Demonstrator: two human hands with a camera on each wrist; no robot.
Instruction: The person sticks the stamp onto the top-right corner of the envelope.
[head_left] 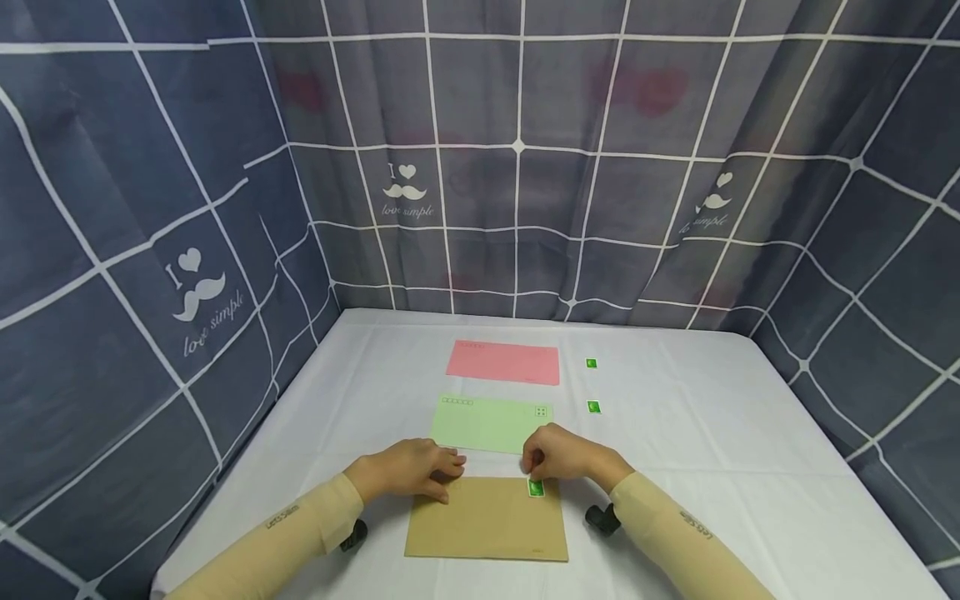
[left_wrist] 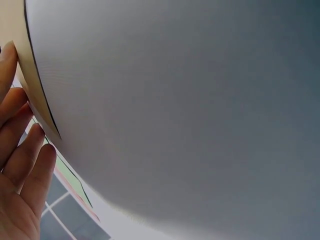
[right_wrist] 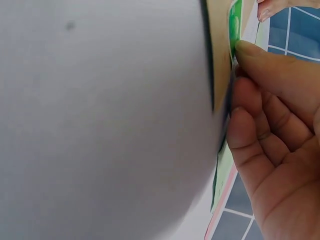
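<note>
A brown envelope point(head_left: 483, 527) lies flat near the front of the white table, with a small green stamp point(head_left: 536, 488) at its top right corner. My right hand point(head_left: 564, 454) pinches the top edge of that stamp; in the right wrist view the thumb point(right_wrist: 255, 56) touches the green stamp point(right_wrist: 235, 25). At the envelope's top left, my left hand point(head_left: 414, 467) rests with thumb on the paper and fingers extended past the upper edge. A light green envelope point(head_left: 483, 425) sits just beyond both hands.
Farther back lies a pink envelope point(head_left: 502, 363). Two more green stamps, a nearer stamp point(head_left: 594, 407) and a farther stamp point(head_left: 592, 363), lie to the right of the envelopes. Dark checked curtains point(head_left: 480, 192) surround the table on its back and sides.
</note>
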